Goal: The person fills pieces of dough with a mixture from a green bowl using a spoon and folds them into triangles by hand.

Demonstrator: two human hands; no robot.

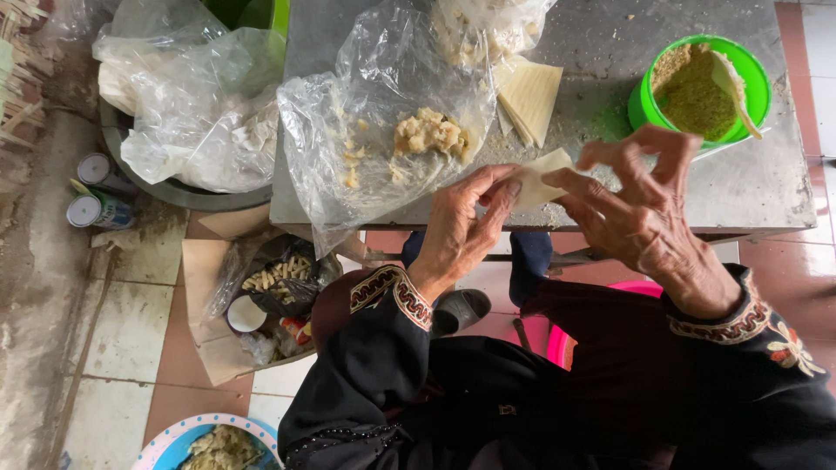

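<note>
Both your hands pinch one pale wrapper (538, 177): left hand (460, 228) under it, right hand (640, 204) right; filling bag (383, 130) far-left, green tub (702, 87) far-right.

We list a matt, scuffed grey metal table (766, 187), a glossy crinkled clear plastic bag (383, 96), a shiny green plastic bowl (644, 104) (its filling dry and crumbly), smooth pale dough wrappers (529, 91), and black embroidered cloth sleeves (374, 348).
</note>
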